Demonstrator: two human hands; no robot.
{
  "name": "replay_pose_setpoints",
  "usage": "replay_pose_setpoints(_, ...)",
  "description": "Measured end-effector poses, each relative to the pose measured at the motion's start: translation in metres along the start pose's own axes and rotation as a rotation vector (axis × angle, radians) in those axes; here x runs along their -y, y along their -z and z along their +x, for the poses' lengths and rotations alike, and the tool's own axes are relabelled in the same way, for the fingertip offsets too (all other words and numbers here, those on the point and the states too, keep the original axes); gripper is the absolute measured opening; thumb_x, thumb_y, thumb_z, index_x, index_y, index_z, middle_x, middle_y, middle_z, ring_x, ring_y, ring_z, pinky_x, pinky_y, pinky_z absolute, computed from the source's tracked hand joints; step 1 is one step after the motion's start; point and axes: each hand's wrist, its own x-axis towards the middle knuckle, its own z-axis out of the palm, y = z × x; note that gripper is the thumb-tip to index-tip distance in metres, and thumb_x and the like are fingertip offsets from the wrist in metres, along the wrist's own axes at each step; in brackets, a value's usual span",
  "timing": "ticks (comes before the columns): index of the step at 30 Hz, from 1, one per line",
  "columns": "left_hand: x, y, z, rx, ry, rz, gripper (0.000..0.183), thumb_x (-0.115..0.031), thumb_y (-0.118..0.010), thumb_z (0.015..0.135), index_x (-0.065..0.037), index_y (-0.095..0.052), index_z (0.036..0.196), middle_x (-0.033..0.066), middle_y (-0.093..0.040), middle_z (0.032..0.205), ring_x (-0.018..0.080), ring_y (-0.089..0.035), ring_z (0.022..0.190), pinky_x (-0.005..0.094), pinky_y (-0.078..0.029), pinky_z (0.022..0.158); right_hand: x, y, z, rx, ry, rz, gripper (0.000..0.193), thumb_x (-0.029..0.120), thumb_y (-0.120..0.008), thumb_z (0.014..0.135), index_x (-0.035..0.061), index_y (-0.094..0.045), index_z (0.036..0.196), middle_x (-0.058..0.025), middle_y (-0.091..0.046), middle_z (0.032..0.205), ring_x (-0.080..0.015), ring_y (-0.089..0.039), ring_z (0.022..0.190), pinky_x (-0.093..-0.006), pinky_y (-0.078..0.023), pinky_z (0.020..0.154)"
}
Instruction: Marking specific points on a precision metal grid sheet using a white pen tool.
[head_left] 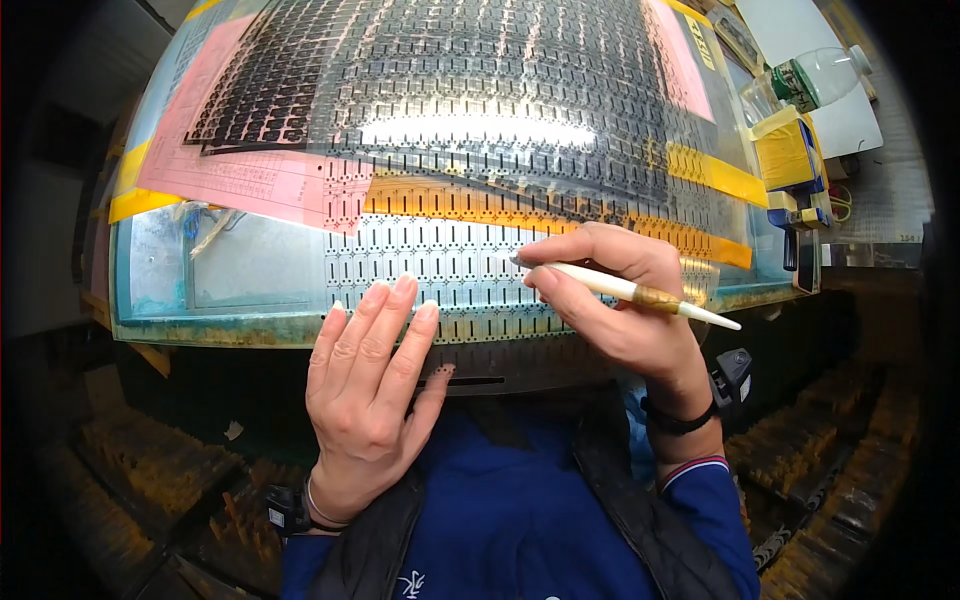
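My left hand (370,385) lies flat, palm down, with its fingers stretched over the near edge of a clear film (420,265) printed with rows of small black marks. My right hand (620,295) pinches a white pen-shaped tool (590,280) with brown tape round its middle. The tool's tapered back end points to the right. Its dark tip is at the film's surface, partly hidden by my fingers; I cannot tell whether it touches. The film overhangs the near edge of a glass-topped table (230,325).
A pink printed sheet (240,190), orange-yellow strips (480,205) and darker patterned film (270,100) lie beneath or beyond. A clear plastic bottle (825,78) and a yellow-and-blue block (788,155) stand at the right. Dark racks (140,455) are below the table.
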Motion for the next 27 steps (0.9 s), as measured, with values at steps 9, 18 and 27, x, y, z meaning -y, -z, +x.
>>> replay_pose_setpoints(9, 0.001, 0.001, -0.001, 0.002, 0.000, -0.005, 0.062, -0.012, -0.080, 0.076, -0.006, -0.060, 0.135, 0.0157, -0.057, 0.143, 0.0334, -0.051, 0.136, 0.0486, -0.033, 0.115, -0.001, -0.006, 0.004, 0.026, 0.062, -0.077, 0.014, 0.005, -0.071, 0.085, -0.0006, -0.075, 0.097, -0.0117, -0.073, 0.082, -0.0148, -0.070, 0.072, -0.0276, -0.053, 0.065)
replay_pose_setpoints(18, 0.001, 0.002, -0.001, -0.004, 0.003, -0.004, 0.061, -0.012, -0.080, 0.075, -0.005, -0.062, 0.133, 0.0153, -0.058, 0.143, 0.0327, -0.051, 0.136, 0.0480, -0.032, 0.115, -0.003, -0.006, 0.003, 0.067, 0.038, -0.031, 0.015, 0.005, -0.072, 0.085, -0.0013, -0.076, 0.098, -0.0121, -0.073, 0.082, -0.0147, -0.070, 0.072, -0.0270, -0.053, 0.065)
replay_pose_setpoints(27, 0.002, 0.001, -0.002, -0.011, 0.007, 0.002, 0.060, -0.013, -0.079, 0.076, -0.006, -0.063, 0.133, 0.0142, -0.058, 0.143, 0.0310, -0.052, 0.136, 0.0469, -0.033, 0.115, 0.003, -0.001, 0.004, 0.165, 0.048, -0.047, 0.015, 0.004, -0.071, 0.084, -0.0022, -0.075, 0.098, -0.0132, -0.073, 0.083, -0.0162, -0.070, 0.072, -0.0275, -0.054, 0.065)
